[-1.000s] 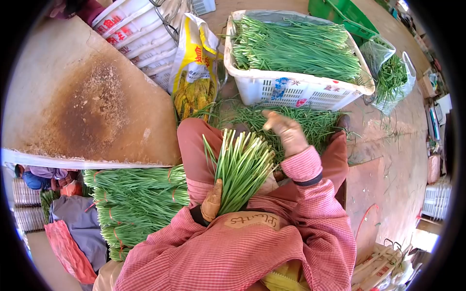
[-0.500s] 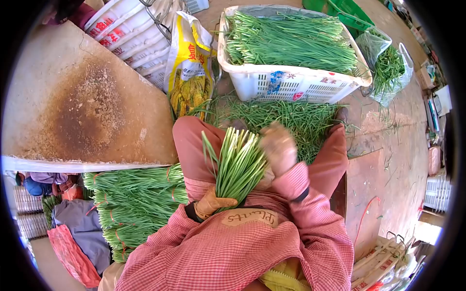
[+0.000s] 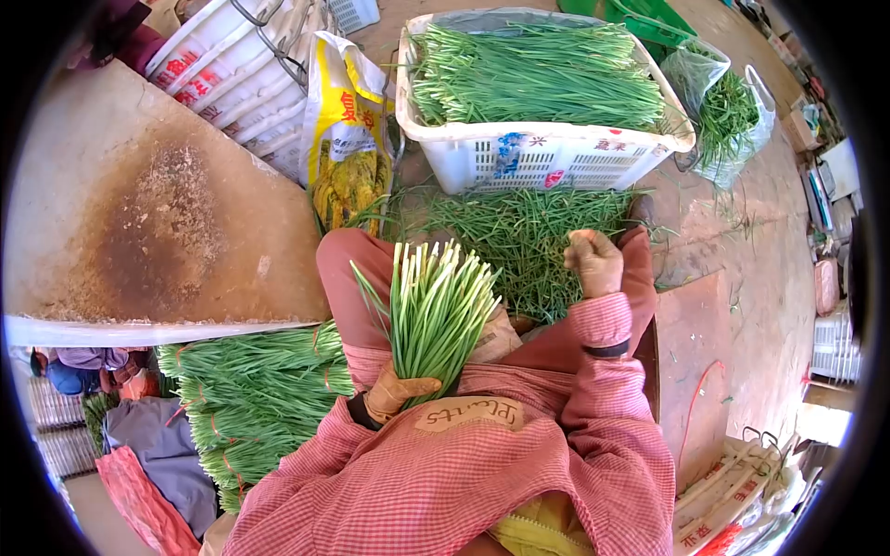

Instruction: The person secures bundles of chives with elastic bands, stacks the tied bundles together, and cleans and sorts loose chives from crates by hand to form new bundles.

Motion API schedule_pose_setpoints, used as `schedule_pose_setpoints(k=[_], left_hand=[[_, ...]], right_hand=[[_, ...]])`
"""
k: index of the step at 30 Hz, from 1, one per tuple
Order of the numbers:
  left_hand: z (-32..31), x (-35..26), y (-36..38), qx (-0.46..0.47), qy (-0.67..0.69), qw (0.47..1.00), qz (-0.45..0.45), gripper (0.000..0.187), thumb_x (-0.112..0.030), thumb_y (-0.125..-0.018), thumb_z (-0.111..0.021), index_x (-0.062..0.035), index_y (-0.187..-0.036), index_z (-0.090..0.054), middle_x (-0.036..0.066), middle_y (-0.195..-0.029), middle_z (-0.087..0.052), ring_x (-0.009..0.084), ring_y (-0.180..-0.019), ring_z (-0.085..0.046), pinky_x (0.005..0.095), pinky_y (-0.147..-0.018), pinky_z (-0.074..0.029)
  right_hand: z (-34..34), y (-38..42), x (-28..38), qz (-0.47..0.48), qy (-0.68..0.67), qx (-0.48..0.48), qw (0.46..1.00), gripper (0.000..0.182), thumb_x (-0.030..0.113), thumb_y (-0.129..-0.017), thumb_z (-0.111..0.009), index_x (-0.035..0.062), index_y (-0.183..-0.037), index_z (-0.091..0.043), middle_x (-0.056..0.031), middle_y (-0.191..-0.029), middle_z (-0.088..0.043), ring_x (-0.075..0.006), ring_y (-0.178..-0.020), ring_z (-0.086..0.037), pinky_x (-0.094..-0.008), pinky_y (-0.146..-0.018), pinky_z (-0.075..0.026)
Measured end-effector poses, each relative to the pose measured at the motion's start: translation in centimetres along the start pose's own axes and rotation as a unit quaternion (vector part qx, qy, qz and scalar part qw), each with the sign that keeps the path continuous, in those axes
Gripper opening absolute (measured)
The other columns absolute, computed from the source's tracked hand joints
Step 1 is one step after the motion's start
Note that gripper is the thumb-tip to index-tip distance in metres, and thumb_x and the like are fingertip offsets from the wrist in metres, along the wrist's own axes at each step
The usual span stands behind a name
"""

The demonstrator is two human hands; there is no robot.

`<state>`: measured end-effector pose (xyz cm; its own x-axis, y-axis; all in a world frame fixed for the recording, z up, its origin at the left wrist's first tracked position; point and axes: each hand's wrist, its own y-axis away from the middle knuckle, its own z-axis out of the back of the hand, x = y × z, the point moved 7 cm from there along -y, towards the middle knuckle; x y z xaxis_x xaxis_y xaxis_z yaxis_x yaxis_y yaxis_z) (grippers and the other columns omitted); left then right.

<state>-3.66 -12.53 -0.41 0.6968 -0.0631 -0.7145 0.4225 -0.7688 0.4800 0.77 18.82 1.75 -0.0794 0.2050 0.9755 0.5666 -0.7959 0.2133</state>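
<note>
A gloved left hand of mine is wrapped round the lower part of a bundle of green stalks, whose pale ends point up and away from me. My right hand is off to the right of the bundle, above my right knee, with its fingers curled together; whatever they may hold is too small to name. Loose green trimmings lie on the floor between my legs. Beyond them a white crate holds a thick layer of green stalks.
Banded green bundles lie at the left, under a stained board. A yellow and white bag stands left of the crate. At the upper right is a plastic bag of greens. White crates lean at the upper left.
My right hand has moved away from the bundle, to the right. The bundle in my left hand now stands a little more upright. The whole view has shifted slightly.
</note>
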Motion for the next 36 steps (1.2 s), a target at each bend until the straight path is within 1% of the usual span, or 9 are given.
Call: schedule_pose_setpoints(k=[4,9,14,16,19,23,27,32,36], left_hand=[[-0.6,-0.1,-0.4,0.018,-0.038,0.999,0.006,0.050,0.004,-0.071,-0.065,-0.0025,-0.117,-0.047,0.006,-0.107,-0.056,0.0136,-0.095,-0.054,0.0271,-0.083,-0.043],[0.3,0.1,-0.2,0.017,-0.027,0.999,-0.031,0.047,0.004,-0.072,-0.064,-0.0023,-0.116,-0.048,0.006,-0.107,-0.057,0.0134,-0.094,-0.054,0.0268,-0.082,-0.043],[0.3,0.0,-0.3,-0.009,-0.027,0.999,-0.041,0.048,0.005,-0.072,-0.064,-0.0031,-0.116,-0.048,0.006,-0.109,-0.056,0.0146,-0.097,-0.054,0.0281,-0.084,-0.043],[-0.4,-0.3,-0.3,-0.002,-0.016,0.999,-0.029,0.049,0.006,-0.071,-0.064,-0.0033,-0.116,-0.048,0.007,-0.109,-0.056,0.0149,-0.097,-0.054,0.0285,-0.085,-0.042],[-0.9,-0.4,-0.3,0.002,0.010,0.999,-0.032,0.049,0.007,-0.071,-0.063,-0.0034,-0.117,-0.047,0.007,-0.110,-0.056,0.0154,-0.099,-0.053,0.0291,-0.087,-0.041],[-0.5,-0.3,0.1,-0.021,0.006,0.999,-0.050,0.046,0.007,-0.071,-0.063,-0.0026,-0.114,-0.049,0.007,-0.106,-0.058,0.0150,-0.092,-0.055,0.0282,-0.082,-0.044],[-0.6,-0.3,0.0,-0.049,-0.041,0.996,-0.061,0.043,0.008,-0.071,-0.062,-0.0019,-0.111,-0.051,0.006,-0.100,-0.060,0.0136,-0.085,-0.057,0.0266,-0.075,-0.047],[-0.9,0.2,-0.2,-0.029,-0.047,0.998,-0.036,0.050,0.006,-0.071,-0.064,-0.0029,-0.116,-0.046,0.006,-0.106,-0.057,0.0138,-0.092,-0.055,0.0268,-0.080,-0.045],[-0.7,-0.4,0.2,0.003,-0.028,0.999,-0.037,0.051,0.005,-0.071,-0.065,-0.0032,-0.117,-0.045,0.006,-0.108,-0.056,0.0135,-0.095,-0.053,0.0272,-0.081,-0.044]], right_hand=[[-6.1,4.4,1.7,0.101,0.232,0.218,0.942,0.011,0.014,-0.079,-0.063,0.0041,-0.084,-0.063,-0.0016,-0.060,-0.056,-0.0074,-0.048,-0.047,-0.0190,-0.044,-0.041],[-4.2,1.6,0.0,-0.036,-0.010,0.073,0.997,0.006,0.005,-0.079,-0.058,0.0074,-0.077,-0.063,-0.0047,-0.067,-0.060,-0.0090,-0.048,-0.051,-0.0213,-0.040,-0.041],[0.0,0.3,6.5,0.366,0.450,-0.147,0.801,0.038,0.029,-0.072,-0.069,0.0047,-0.099,-0.059,-0.0151,-0.098,-0.057,-0.0273,-0.085,-0.056,-0.0363,-0.076,-0.047],[-4.4,5.5,6.9,0.455,0.355,0.005,0.817,0.034,0.032,-0.066,-0.071,0.0059,-0.087,-0.062,-0.0188,-0.115,-0.049,-0.0338,-0.100,-0.050,-0.0401,-0.087,-0.042],[-8.3,7.7,0.6,0.412,0.414,0.176,0.793,0.021,0.025,-0.065,-0.072,0.0073,-0.073,-0.063,-0.0142,-0.107,-0.056,-0.0275,-0.097,-0.053,-0.0404,-0.087,-0.043],[-1.7,-0.2,-1.0,0.123,0.083,-0.001,0.989,0.008,0.002,-0.070,-0.064,0.0090,-0.068,-0.060,-0.0052,-0.086,-0.063,-0.0192,-0.076,-0.058,-0.0339,-0.074,-0.049],[-4.3,3.6,10.5,0.419,0.377,-0.037,0.825,0.008,0.015,-0.070,-0.068,0.0096,-0.071,-0.062,-0.0068,-0.106,-0.058,-0.0270,-0.110,-0.044,-0.0399,-0.096,-0.033],[-14.0,8.7,4.9,0.380,0.430,0.232,0.786,0.025,0.040,-0.062,-0.068,0.0156,-0.063,-0.062,0.0003,-0.129,-0.042,-0.0239,-0.127,-0.025,-0.0450,-0.100,-0.024],[-12.0,3.4,5.6,0.285,0.240,0.180,0.910,0.015,0.023,-0.067,-0.069,0.0108,-0.061,-0.062,-0.0060,-0.113,-0.056,-0.0258,-0.118,-0.037,-0.0420,-0.098,-0.029]])
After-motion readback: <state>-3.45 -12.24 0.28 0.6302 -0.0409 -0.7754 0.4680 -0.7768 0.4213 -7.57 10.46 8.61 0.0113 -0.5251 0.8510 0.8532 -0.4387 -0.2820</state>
